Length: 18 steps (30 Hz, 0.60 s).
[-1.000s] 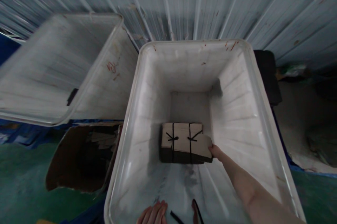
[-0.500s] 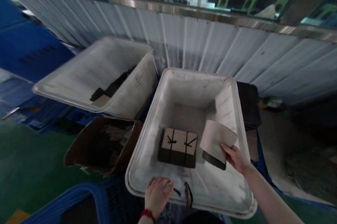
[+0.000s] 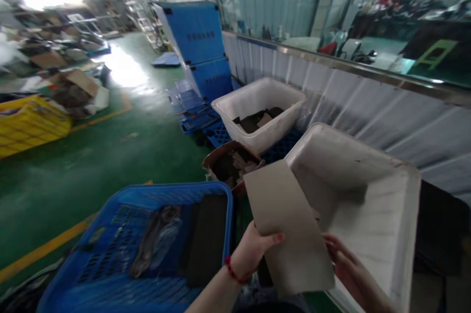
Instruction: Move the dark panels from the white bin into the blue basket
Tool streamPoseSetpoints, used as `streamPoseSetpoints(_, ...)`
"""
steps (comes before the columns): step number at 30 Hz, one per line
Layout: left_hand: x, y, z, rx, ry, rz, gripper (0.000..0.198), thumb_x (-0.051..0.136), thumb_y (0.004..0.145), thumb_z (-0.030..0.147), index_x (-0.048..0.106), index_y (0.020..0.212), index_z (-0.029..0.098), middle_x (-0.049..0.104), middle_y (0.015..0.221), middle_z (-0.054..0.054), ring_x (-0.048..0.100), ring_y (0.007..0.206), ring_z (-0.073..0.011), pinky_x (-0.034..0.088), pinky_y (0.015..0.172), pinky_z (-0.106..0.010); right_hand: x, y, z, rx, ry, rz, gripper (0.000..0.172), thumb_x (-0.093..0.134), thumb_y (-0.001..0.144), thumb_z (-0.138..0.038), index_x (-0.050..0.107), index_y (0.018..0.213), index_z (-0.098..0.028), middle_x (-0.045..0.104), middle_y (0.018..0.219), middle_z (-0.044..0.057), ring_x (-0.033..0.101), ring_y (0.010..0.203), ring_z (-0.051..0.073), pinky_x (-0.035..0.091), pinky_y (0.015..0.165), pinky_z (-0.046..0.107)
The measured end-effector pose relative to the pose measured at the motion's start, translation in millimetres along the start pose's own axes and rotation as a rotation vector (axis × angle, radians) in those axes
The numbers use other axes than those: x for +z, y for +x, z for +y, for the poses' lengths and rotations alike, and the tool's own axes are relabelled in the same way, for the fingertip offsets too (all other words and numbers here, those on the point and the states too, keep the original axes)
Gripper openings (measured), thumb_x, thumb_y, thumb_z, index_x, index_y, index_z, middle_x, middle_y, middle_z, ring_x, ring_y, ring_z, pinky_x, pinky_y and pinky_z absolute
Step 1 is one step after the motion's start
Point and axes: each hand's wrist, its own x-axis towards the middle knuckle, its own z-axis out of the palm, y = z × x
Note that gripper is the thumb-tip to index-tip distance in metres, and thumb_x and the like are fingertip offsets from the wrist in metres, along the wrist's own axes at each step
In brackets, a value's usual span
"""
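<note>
A flat, rectangular beige sheet of board [image 3: 289,205] is held up between my two hands, over the left front of a white plastic tub. My left hand [image 3: 253,251], with a red bracelet at the wrist, is closed on its left edge, thumb lying over the face. On the opposite edge my right hand [image 3: 344,259] grips with bent fingers, slightly blurred. Whether more layers lie behind the beige face is hidden. The near white tub [image 3: 392,205] is partly covered by the board, and its front interior cannot be seen.
On the left stands a blue basket [image 3: 147,188] holding dark boards [image 3: 208,239] and a bundled clear-plastic item. Behind it are a torn carton [image 3: 211,158] of scraps and a second white tub [image 3: 235,102]. A corrugated wall [image 3: 342,92] runs along the right.
My view has swung left, bringing the blue basket and workshop floor into sight. The board has come up out of the tub, and my left hand has taken hold of it too.
</note>
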Motion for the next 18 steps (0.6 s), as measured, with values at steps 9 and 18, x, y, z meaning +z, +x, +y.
streamPoseSetpoints(9, -36.0, -96, 52, 0.158, 0.469, 0.045, 0.042, 0.061, 0.088, 0.049, 0.064, 0.111, 0.015, 0.070, 0.102, -0.006, 0.064, 0.093, -0.0203, 0.050, 0.083, -0.027, 129, 46, 19, 0.066, 0.059, -0.114, 0.039, 0.072, 0.082, -0.048, 0.063, 0.113, -0.028, 0.077, 0.104, 0.004, 0.073, 0.089, 0.026, 0.057, 0.081, 0.039)
streamPoseSetpoints(18, -60.2, -136, 77, 0.248, 0.465, 0.142, 0.043, 0.042, 0.100, 0.046, 0.061, 0.130, 0.023, 0.068, 0.120, -0.002, 0.062, 0.107, -0.0166, 0.045, 0.097, -0.023, 166, 60, 45, 0.194, 0.153, -0.280, 0.051, 0.076, 0.074, -0.057, 0.065, 0.109, -0.021, 0.078, 0.102, 0.010, 0.073, 0.093, 0.030, 0.058, 0.081, 0.043)
